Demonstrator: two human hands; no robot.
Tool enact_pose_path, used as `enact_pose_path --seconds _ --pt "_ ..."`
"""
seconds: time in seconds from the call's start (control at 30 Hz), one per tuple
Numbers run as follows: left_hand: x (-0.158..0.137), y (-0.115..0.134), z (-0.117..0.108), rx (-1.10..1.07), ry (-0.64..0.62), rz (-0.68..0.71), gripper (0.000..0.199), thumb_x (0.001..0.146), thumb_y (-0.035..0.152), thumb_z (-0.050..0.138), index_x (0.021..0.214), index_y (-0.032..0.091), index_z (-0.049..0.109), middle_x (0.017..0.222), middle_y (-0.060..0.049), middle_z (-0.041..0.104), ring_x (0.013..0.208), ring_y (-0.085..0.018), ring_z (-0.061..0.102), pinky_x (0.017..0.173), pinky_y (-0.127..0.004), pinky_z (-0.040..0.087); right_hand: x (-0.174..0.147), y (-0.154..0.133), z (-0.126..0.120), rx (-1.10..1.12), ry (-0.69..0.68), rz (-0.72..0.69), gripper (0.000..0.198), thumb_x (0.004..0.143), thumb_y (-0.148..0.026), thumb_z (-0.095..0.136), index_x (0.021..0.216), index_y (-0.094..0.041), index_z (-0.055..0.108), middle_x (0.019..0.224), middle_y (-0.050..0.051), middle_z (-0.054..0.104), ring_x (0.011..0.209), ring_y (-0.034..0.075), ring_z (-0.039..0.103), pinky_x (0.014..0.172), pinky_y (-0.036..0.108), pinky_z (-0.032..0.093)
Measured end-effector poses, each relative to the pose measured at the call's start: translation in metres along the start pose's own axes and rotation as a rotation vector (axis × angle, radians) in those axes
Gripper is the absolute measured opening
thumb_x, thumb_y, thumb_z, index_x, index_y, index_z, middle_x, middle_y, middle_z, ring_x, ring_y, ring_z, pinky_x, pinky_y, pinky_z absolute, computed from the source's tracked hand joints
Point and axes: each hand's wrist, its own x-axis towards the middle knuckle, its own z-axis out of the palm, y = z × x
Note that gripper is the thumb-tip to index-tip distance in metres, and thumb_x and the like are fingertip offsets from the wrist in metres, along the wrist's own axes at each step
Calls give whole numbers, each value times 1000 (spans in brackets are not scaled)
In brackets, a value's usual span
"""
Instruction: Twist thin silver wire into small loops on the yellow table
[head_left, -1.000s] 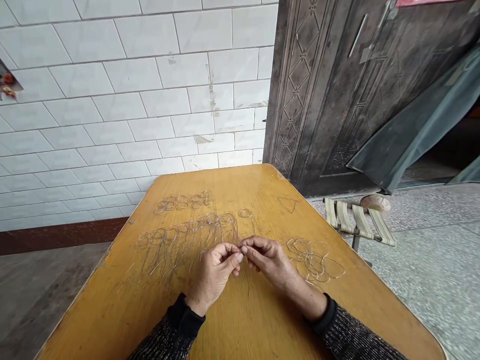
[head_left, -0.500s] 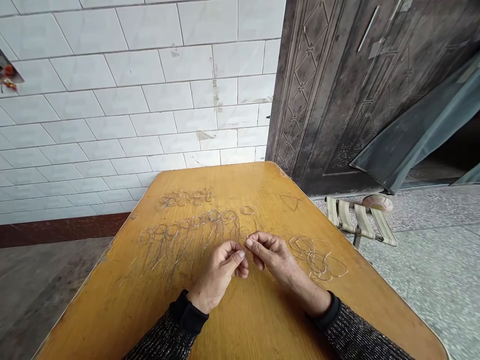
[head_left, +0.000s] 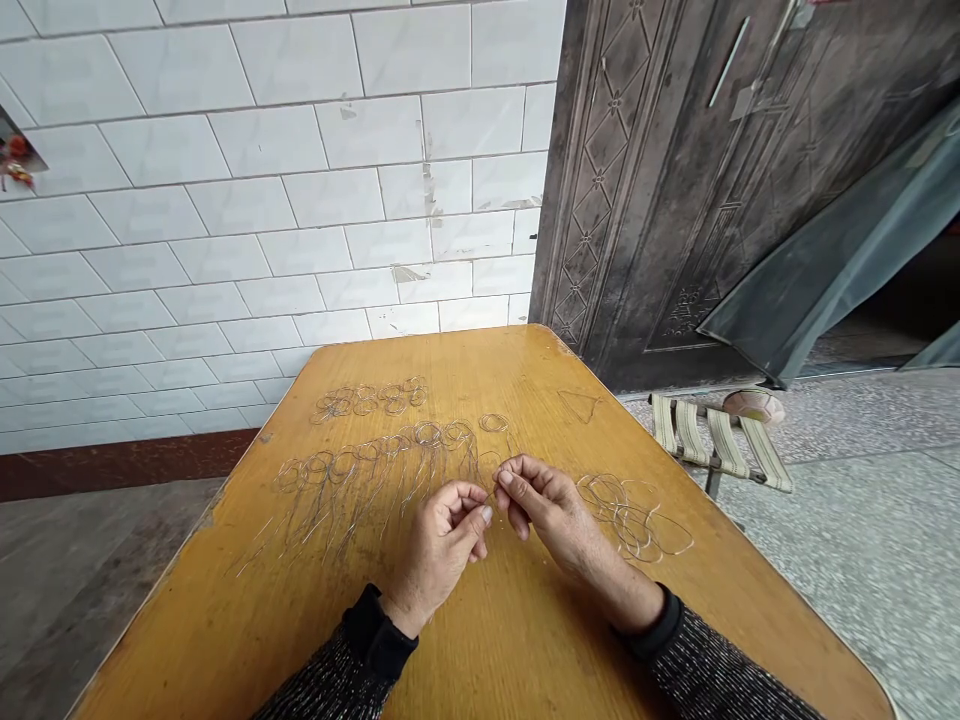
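My left hand and my right hand meet over the middle of the table, thumbs pressed to fingertips. Between them runs a thin wire, pinched at both sides; a fine loop of it seems to show just behind the right fingertips. Beyond the hands lies a small round wire coil. To the left stretches a row of coiled wires with loose tails pointing toward me. A tangle of loose wire rests beside my right wrist.
The yellow wooden table carries another cluster of wire coils at its far left and a bent wire at far right. A white tiled wall and dark door stand behind. A strap stool sits right.
The fingertips have drawn slightly apart, and a short stretch of wire now shows between them. The left hand has turned a little; the things on the table lie as before.
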Motion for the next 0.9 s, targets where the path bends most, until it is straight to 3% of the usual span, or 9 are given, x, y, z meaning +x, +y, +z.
enact_pose_path --seconds 0.33,0.6,0.77,0.9 --pt "-2 3 -3 220 33 158 11 77 24 55 77 17 63 49 3 50 40 -9 45 44 -21 36 -2 -5 -1 -59 -40 -7 34 77 -50 51 67 -18 45 55 -6 47 36 4 36 36 19 27" --pt "-3 0 -4 329 22 265 15 80 22 51 77 18 65 62 0 57 43 -8 48 47 -22 39 -2 -8 -5 -45 -86 28 32 78 -47 52 66 -17 45 55 -6 46 36 3 34 38 19 25" --pt "-3 -1 -8 267 30 198 17 82 30 52 82 18 65 70 -4 62 58 -14 60 55 -24 45 0 -11 -12 -43 -136 47 32 79 -46 52 66 -16 46 55 -6 47 35 2 34 37 19 23" --pt "3 -1 -14 126 113 90 25 82 37 50 96 18 60 85 -6 61 68 -15 59 51 -22 45 0 -13 -14 24 -210 117 33 77 -45 55 65 -16 45 52 -7 45 34 2 33 36 18 21"
